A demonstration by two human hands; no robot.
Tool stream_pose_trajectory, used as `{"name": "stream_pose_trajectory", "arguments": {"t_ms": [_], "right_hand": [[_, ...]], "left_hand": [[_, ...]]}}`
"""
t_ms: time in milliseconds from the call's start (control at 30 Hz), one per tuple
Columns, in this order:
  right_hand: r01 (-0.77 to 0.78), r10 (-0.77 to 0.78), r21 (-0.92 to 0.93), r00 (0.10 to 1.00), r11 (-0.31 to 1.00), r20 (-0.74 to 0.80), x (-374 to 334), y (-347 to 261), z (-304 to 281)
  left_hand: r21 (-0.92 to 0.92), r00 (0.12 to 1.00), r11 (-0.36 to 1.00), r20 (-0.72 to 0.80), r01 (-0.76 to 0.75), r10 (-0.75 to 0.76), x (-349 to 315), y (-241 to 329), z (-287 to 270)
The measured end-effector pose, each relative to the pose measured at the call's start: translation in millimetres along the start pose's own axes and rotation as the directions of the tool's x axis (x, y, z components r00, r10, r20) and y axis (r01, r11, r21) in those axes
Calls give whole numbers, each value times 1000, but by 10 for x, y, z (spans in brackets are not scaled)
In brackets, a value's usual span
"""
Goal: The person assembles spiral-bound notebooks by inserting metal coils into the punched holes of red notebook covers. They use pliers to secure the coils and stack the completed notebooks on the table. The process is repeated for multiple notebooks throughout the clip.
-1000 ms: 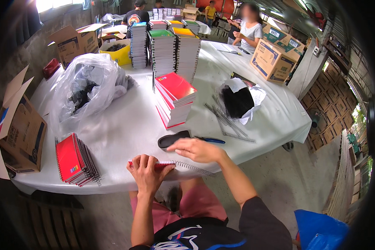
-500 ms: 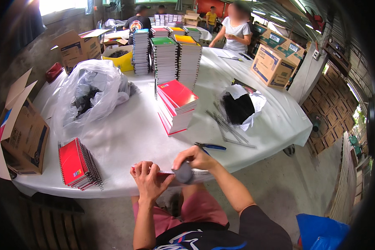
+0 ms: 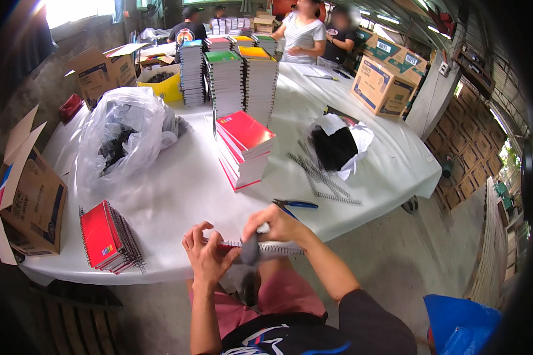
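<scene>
At the near table edge my left hand (image 3: 206, 251) grips a red notebook (image 3: 226, 245) with its bound edge turned up. A dark wire coil (image 3: 283, 249) runs along that edge and sticks out to the right. My right hand (image 3: 275, 225) is closed on a dark grey, rounded piece (image 3: 251, 251) with a whitish part at its top, held against the coil; its exact kind is blurred. Blue-handled cutting pliers (image 3: 297, 205) lie just beyond my right hand. Behind them stands a stack of red notebooks (image 3: 246, 157) without coils. Coil-bound red notebooks (image 3: 108, 239) lie at the left.
Loose coils (image 3: 328, 186) lie beside a paper-wrapped black bundle (image 3: 333, 145). A plastic bag (image 3: 124, 127) and an open carton (image 3: 35, 201) stand left. Tall notebook stacks (image 3: 226, 89), a yellow container (image 3: 166, 89) and a closed carton (image 3: 380, 87) are farther back. People stand beyond the table.
My right hand has shifted slightly left with the grey piece, along the notebook's edge. The person in stripes has moved left, and a person in a dark shirt now shows beside them.
</scene>
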State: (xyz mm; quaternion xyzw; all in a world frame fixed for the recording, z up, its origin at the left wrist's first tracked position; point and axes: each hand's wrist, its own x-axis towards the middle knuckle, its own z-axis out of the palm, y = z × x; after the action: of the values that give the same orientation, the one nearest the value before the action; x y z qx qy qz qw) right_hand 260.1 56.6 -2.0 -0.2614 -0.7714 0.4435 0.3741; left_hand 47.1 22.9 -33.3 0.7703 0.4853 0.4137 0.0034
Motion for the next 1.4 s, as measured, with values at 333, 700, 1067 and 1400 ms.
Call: {"name": "stream_pose_trajectory", "arguments": {"t_ms": [333,700,1067,1400], "right_hand": [[-330,277,-168,920,929,-278,109,96,46],[23,-35,-177,997,984,-63,226,-132,172],[-89,70,-106,983,990,-171,340,173,94],[-50,37,-168,996,985,-79,491,-147,370]], "left_hand": [[-193,986,979,-132,71,-97,96,-148,58],[-418,975,895,-79,155,-205,70,-232,216],[-467,965,874,-138,137,-225,9,-278,224],[-748,938,621,8,235,-346,-9,-333,258]]}}
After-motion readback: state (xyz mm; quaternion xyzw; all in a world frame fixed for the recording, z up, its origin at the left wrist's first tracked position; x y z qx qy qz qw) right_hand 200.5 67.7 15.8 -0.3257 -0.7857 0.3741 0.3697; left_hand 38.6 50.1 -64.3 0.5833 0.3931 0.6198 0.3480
